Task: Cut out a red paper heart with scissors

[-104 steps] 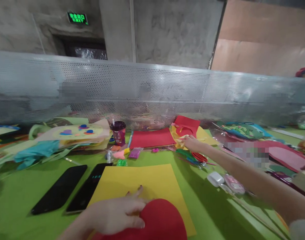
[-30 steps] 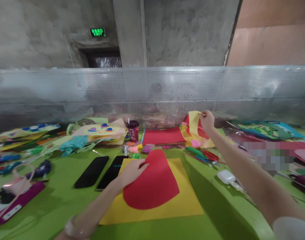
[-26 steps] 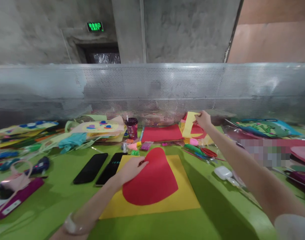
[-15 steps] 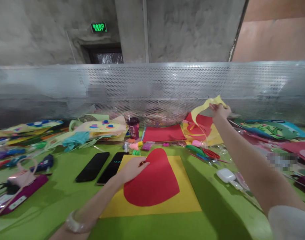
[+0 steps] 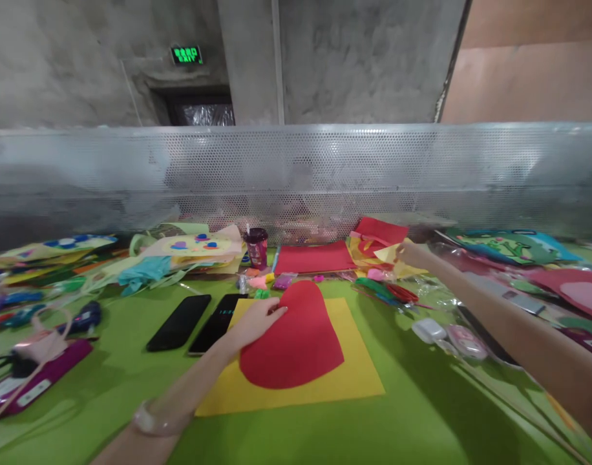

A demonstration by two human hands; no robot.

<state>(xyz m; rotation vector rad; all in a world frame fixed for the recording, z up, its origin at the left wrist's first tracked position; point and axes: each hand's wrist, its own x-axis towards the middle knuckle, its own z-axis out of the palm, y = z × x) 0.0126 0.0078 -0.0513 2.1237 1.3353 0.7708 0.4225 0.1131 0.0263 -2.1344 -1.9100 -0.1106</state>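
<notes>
A large red felt heart (image 5: 296, 349) lies on a yellow felt sheet (image 5: 359, 368), its pointed end toward me. My left hand (image 5: 257, 320) is at the heart's upper left edge, thumb and fingers closed on the rim. Far to the right, my right hand (image 5: 410, 253) reaches over a heap of red and yellow scraps (image 5: 380, 236). Its fingers are closed around a pale yellow felt strip (image 5: 387, 254), which hangs down onto the heap. The fingertips there are small and partly blurred.
Two black phones (image 5: 178, 323) lie left of the sheet. Behind it stand a dark lidded cup (image 5: 256, 248) and a red felt stack (image 5: 315, 257). Scissors with red handles (image 5: 400, 294) and a white earphone case (image 5: 428, 330) lie to the right. A perforated metal panel (image 5: 296, 168) closes off the back.
My right hand has come down with the yellow strip, from in front of the panel to the scrap heap. My left hand has stayed at the heart's edge.
</notes>
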